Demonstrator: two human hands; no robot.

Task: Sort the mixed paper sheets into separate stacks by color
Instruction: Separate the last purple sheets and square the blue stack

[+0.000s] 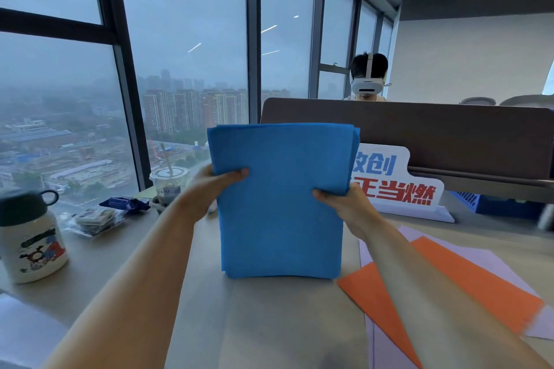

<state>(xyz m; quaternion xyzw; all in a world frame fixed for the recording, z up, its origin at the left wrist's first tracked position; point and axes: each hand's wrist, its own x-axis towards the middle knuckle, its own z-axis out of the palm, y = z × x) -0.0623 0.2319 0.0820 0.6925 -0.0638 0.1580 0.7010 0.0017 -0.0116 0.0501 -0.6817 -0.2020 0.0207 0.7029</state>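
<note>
**A:** What takes up the most room?

**B:** The pale desk point(284, 323), with a dark divider point(419, 135) along its far edge.

**A:** And the paper?

**B:** A blue stack point(281, 204) stands upright at the middle of the desk. Its lower edge is down at the surface, though I cannot tell if it touches. The sheets fan slightly at the top right corner. Toward the right edge, lilac sheets point(494, 260) lie flat, and an orange sheet point(449, 284) lies askew on top of them.

**A:** Anything behind those?

**B:** A white sign point(398, 186) with blue and red characters, propped just below the divider and partly hidden by the blue stack.

**A:** The left side?

**B:** A cream bottle point(30, 237) with a dark lid sits near the left edge. Farther back by the window there are some wrapped packets point(96, 219).

**A:** The hands?

**B:** The left hand point(209, 189) pinches the stack's left edge and the right hand point(344, 204) pinches its right edge. Each thumb lies across the near face, and the fingers are hidden behind the paper.

**A:** Smallest thing?

**B:** A lidded plastic cup point(169, 183) with a straw, just beyond the left hand.
</note>
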